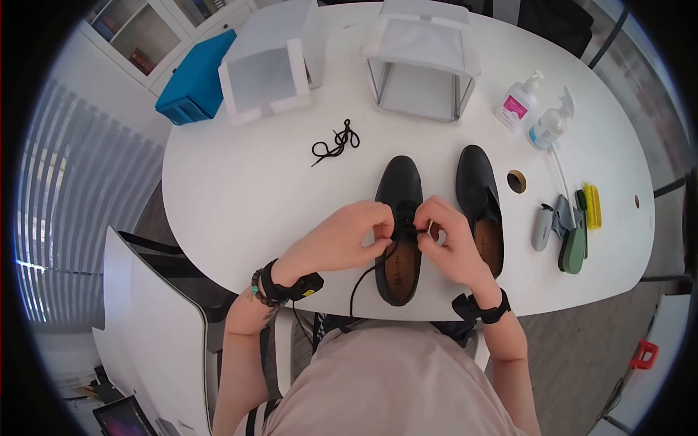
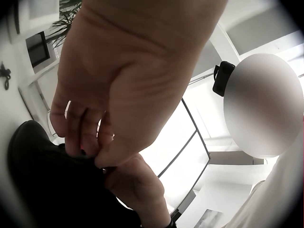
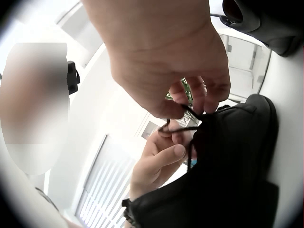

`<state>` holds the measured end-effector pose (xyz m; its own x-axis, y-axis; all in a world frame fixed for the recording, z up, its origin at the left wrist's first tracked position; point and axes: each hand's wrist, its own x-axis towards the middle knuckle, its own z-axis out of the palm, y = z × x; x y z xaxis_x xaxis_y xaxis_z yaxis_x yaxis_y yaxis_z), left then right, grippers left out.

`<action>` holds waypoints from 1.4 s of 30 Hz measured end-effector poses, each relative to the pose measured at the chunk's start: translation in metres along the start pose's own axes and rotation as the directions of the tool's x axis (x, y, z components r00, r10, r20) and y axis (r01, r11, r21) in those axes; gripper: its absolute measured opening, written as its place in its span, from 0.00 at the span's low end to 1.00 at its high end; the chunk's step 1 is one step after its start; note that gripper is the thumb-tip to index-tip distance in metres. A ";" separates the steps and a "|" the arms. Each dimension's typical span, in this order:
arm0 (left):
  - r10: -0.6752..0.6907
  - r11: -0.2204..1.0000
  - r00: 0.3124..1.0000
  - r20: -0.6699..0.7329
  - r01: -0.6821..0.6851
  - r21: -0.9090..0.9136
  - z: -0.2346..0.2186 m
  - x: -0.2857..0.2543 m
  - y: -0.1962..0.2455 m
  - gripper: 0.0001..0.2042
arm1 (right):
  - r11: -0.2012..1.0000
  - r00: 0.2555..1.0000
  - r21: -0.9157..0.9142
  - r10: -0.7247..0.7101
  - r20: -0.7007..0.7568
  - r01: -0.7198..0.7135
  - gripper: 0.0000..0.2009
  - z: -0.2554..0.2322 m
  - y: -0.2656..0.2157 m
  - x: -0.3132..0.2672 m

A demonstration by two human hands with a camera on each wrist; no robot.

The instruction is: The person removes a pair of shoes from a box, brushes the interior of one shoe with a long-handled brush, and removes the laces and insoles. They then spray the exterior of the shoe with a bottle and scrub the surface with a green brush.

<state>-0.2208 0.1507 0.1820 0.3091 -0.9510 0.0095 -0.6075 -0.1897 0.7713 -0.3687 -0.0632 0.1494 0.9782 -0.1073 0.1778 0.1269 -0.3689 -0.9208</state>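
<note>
A black shoe (image 1: pixel 400 178) with a tan insole stands on the white table, toe away from the body. Above its throat the left hand (image 1: pixel 349 236) pinches a black lace (image 3: pixel 190 156) between thumb and fingers. From the other side the right hand (image 1: pixel 452 243) pinches the lace too, fingers bent, as the right wrist view shows. A lace end hangs over the table's front edge. The second black shoe (image 1: pixel 476 174) stands to the right, untouched. In the left wrist view the left hand (image 2: pixel 123 85) hides most of the lace.
A loose black lace (image 1: pixel 336 147) lies beyond the shoes. Two clear-fronted boxes and a teal case (image 1: pixel 196 80) stand at the back. Two pump bottles (image 1: pixel 518 104), a yellow brush (image 1: pixel 592 206), a green brush (image 1: pixel 573 251), a grey cloth and a grey bottle (image 1: pixel 542 227) are at the right.
</note>
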 end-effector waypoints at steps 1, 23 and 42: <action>0.000 1.000 1.000 0.002 0.000 0.000 -0.001 0.001 -0.001 0.11 | 1.000 1.000 0.001 0.001 -0.001 -0.001 0.09 0.001 0.003 -0.001; -0.161 0.973 0.976 -0.149 0.132 -0.188 0.023 0.019 -0.027 0.12 | 0.723 0.999 -0.689 0.007 -0.048 -0.038 0.07 -0.019 -0.025 -0.015; -0.125 0.986 0.992 0.002 0.124 -0.108 0.000 0.030 -0.005 0.08 | 0.964 0.994 -0.247 0.085 -0.067 -0.099 0.05 -0.003 -0.009 0.019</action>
<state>-0.2085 0.1227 0.1779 0.3809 -0.9204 -0.0881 -0.4821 -0.2790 0.8305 -0.3515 -0.0647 0.1619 0.9722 -0.1998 0.1223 -0.0146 -0.5727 -0.8196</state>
